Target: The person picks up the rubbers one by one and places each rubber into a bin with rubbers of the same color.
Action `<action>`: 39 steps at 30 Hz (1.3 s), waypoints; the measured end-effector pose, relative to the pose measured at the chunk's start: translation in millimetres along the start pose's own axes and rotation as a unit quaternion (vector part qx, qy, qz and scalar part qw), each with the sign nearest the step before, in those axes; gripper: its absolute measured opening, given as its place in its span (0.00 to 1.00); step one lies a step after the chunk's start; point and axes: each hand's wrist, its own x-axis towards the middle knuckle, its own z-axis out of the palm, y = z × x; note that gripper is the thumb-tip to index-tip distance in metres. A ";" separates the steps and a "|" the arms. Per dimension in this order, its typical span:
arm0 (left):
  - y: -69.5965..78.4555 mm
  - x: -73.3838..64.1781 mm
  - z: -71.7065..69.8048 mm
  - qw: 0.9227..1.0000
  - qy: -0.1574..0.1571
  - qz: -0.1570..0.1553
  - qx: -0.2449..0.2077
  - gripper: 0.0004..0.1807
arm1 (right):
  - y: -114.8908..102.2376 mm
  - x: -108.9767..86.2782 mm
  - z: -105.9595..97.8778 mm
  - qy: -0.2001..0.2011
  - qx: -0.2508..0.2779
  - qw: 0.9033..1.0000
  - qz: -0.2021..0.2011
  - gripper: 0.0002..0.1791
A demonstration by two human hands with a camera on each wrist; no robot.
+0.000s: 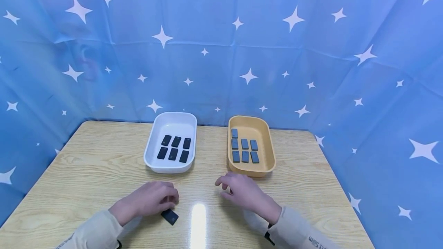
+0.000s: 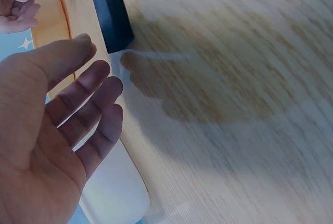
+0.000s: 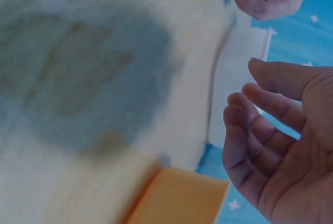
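Note:
One small black rectangular block (image 1: 170, 216) lies on the wooden table, right beside the thumb and fingertips of my left hand (image 1: 154, 198). In the left wrist view the black block (image 2: 113, 13) shows just past the fingertips, and the loosely bent fingers hold nothing. My right hand (image 1: 243, 193) hovers over the table just in front of the yellow tray (image 1: 269, 153). Its fingers are relaxed and slightly curled, with nothing between them in the right wrist view. Several black blocks (image 1: 173, 154) lie in two rows inside the white tray (image 1: 149, 151).
Several grey-blue rectangular blocks (image 1: 245, 156) are lined up in the yellow tray, mostly toward its left side. Both trays stand side by side near the far edge of the table (image 1: 86, 156). A blue curtain (image 1: 207, 68) with white stars hangs behind and along the sides.

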 end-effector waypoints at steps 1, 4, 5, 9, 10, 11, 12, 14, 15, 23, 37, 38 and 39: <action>0.0 -0.3 0.2 1.000 -0.001 0.003 -0.001 0.02 | 0.1 -0.7 2.3 0.000 0.003 1.000 0.000 0.13; -0.2 -2.4 0.6 1.000 -0.005 0.014 -0.006 0.04 | 0.4 -2.4 8.4 0.000 0.002 1.000 -0.003 0.14; -0.5 -3.0 0.8 1.000 -0.007 0.017 -0.007 0.04 | 0.6 -2.9 10.2 -0.001 -0.001 1.000 -0.004 0.14; -0.9 -4.9 0.7 0.999 -0.017 0.026 -0.014 0.07 | 1.0 -5.1 15.1 -0.006 -0.004 1.000 -0.002 0.14; -0.9 -5.2 0.8 0.999 -0.019 0.028 -0.013 0.08 | 1.3 -5.4 16.1 -0.008 -0.004 1.000 -0.001 0.14; -0.8 -5.5 0.8 0.999 -0.020 0.030 -0.011 0.08 | 1.3 -6.0 16.8 -0.009 0.000 1.000 0.001 0.14; -0.6 -5.6 0.7 0.999 -0.022 0.031 -0.010 0.08 | 1.4 -6.4 17.4 -0.011 0.003 1.000 0.003 0.14; 0.0 -5.8 0.7 0.999 -0.025 0.032 -0.005 0.09 | 1.8 -7.1 18.7 -0.012 0.006 1.000 0.005 0.14; 0.4 -5.8 0.7 0.999 -0.026 0.033 -0.003 0.09 | 1.8 -7.4 19.2 -0.013 0.006 1.000 0.008 0.14; 2.6 -6.2 1.4 0.998 -0.040 0.045 -0.008 0.11 | 3.0 -8.4 22.2 -0.014 0.010 1.000 0.012 0.14; 5.8 -4.4 3.9 0.997 -0.062 0.044 -0.004 0.17 | 3.4 -10.0 23.3 -0.019 0.027 0.999 0.021 0.14; 6.1 -4.2 3.8 0.997 -0.062 0.044 -0.003 0.17 | 3.3 -10.2 23.2 -0.021 0.028 0.999 0.022 0.14; 6.3 -4.3 3.6 0.997 -0.062 0.046 -0.002 0.17 | 3.2 -10.1 23.1 -0.022 0.028 0.999 0.024 0.14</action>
